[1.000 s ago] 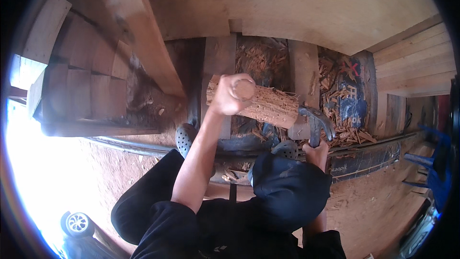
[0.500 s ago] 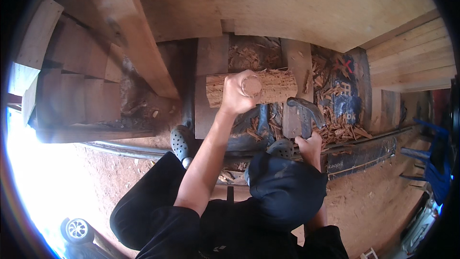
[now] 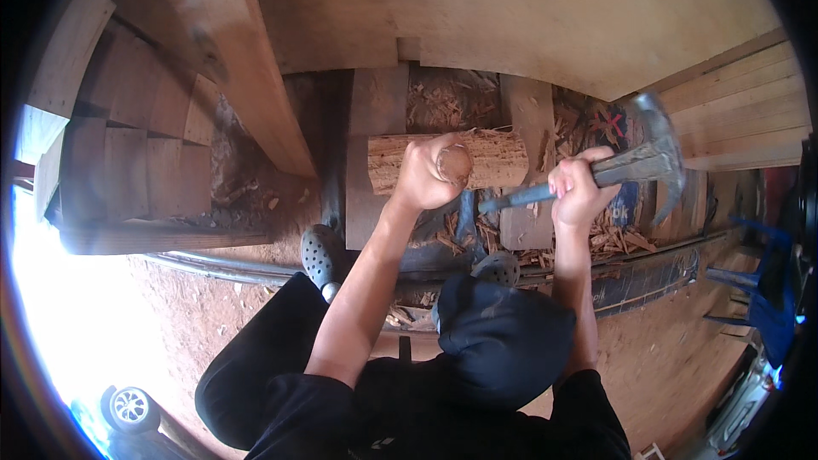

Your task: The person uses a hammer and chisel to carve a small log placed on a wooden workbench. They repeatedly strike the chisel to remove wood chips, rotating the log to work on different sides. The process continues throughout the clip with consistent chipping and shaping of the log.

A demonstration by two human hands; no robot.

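A rough, splintery wood block lies crosswise in front of me on flat boards. My left hand is closed around an upright tool with a round wooden handle, standing over the block. Only the handle's worn end shows; its lower part is hidden by my hand, so I cannot tell its tip. My right hand grips a claw hammer by its handle. It is raised to the right of the block, apart from the wooden handle, with the metal head pointing away to the right.
Wood chips litter the ground right of the block. A slanting beam stands at left, near stacked boards. A broad wooden panel spans the far side. A blue chair is at the right. My shoe rests near the block.
My right hand has lifted the hammer up and to the right, from low beside the block's right end. My left hand stays on the upright handle, and the block has not moved.
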